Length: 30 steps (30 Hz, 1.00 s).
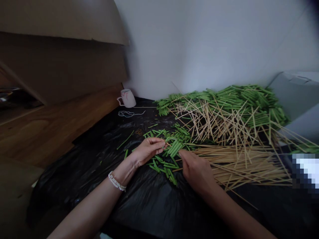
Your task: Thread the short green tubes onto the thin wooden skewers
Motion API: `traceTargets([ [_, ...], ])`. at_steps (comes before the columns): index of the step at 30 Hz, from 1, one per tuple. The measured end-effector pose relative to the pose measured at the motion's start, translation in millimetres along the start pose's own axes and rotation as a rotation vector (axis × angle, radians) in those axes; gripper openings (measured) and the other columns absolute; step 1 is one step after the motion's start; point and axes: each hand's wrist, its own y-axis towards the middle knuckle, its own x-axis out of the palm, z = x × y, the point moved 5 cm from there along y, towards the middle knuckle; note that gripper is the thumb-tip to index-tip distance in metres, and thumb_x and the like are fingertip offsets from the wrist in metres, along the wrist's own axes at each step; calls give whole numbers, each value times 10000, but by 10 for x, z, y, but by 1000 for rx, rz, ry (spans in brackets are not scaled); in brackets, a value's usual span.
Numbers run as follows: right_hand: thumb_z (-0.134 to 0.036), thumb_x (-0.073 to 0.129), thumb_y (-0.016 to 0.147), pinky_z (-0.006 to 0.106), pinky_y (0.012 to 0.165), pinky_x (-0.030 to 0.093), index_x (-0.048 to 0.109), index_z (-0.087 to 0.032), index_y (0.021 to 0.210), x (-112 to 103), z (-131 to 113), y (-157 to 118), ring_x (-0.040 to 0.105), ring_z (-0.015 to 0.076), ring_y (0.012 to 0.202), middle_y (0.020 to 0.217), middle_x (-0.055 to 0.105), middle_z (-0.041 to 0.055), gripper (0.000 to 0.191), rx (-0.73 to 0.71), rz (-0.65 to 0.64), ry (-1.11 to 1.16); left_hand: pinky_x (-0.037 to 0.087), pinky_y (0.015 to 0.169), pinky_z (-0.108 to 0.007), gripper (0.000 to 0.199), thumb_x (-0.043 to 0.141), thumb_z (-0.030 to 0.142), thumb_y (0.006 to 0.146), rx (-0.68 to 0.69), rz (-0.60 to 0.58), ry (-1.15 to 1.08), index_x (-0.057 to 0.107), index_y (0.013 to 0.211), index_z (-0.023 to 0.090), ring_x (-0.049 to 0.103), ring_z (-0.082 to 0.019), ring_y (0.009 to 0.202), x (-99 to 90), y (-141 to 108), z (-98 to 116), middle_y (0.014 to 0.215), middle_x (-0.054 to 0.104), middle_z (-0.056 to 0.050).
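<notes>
My left hand [152, 149], with pale beaded bracelets on its wrist, pinches close to the tip of a thin wooden skewer. A row of cut green stem pieces [175, 148] sits side by side on this skewer, between my two hands. My right hand [195, 167] is closed at the other end of the row; its curled fingers hide most of what they grip. Beneath and around both hands lies a loose pile of green stem pieces [170, 174]. Bare wooden skewers [244, 162] lie in a heap just right of my right hand.
Filled skewers with green pieces [239, 99] are piled along the wall, their sticks pointing forward. A white mug [128, 98] and a tangled string [127, 114] lie at the back left. Black plastic sheeting [149, 212] covers the surface. Cardboard [62, 63] stands left.
</notes>
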Motion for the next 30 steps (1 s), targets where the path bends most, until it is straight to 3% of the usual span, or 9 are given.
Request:
traceTargets([
  [7,-157,380,913,234,593,355,619,-212,964,14,-38,7,635,143,706,818,692,22,251,-5,-25,-16,417,598,-220,205,831,299,627,70,-38,197,750,732,142,538,-77,594,113,5,-61,713,689,-28],
  [11,-161,374,921,235,596,354,621,-216,1000,-48,-8,18,638,144,719,846,698,24,265,8,30,-24,463,705,-251,287,811,331,655,117,-49,202,757,871,150,614,-126,731,51,-21,116,850,724,-69],
  [14,-172,374,931,236,626,368,630,-203,953,-99,51,30,645,151,763,859,700,32,259,46,75,-25,473,741,-266,320,767,394,697,270,127,242,749,918,164,629,-145,763,-188,-56,373,854,730,-68],
  [16,-190,381,939,235,636,372,630,-201,934,-114,78,37,647,152,770,855,699,31,249,57,89,-23,474,733,-269,284,753,373,704,337,215,436,749,897,165,630,-160,766,-319,-77,488,869,732,-68],
  [24,-206,381,945,234,641,383,631,-205,958,-105,75,27,652,149,779,897,709,33,251,46,102,-29,465,698,-285,191,598,283,738,408,218,1200,741,828,192,605,-175,727,-413,-59,488,806,687,-33],
  [30,-182,381,936,233,647,393,630,-204,970,-92,63,23,649,149,788,896,704,37,252,32,88,-36,424,895,-384,315,565,208,741,488,186,1510,732,1007,238,581,-246,940,-374,-15,407,985,679,-66],
])
